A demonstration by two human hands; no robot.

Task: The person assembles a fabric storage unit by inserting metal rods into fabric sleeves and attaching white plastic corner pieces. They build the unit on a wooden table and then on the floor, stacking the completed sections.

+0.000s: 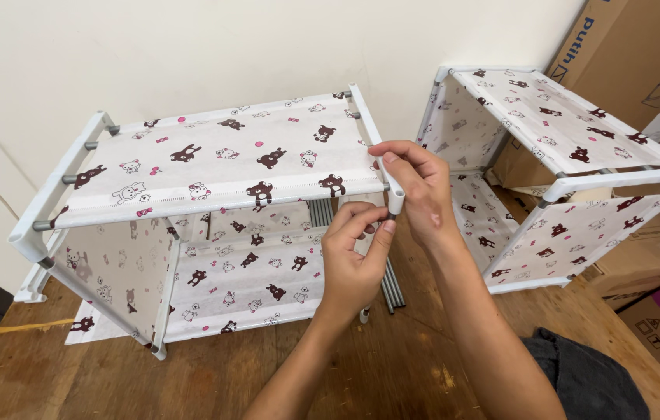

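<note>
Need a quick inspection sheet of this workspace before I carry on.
Surface: wooden floor, worn.
Job's things: fabric rack with white corner connector; second rack lying tilted at right.
Clutter: grey rods under the rack; dark cloth.
Grippers: right hand pinches the connector; left hand, fingers bent just below the connector, grip unclear.
Cables: nothing seen.
Surroundings: cream wall; cardboard boxes.

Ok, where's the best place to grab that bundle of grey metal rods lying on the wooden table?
Judging by how they lie, grip the grey metal rods at their near ends, coming from the front right. Their far ends run under the fabric shelf, and the left hand and right hand cover the middle.
</note>
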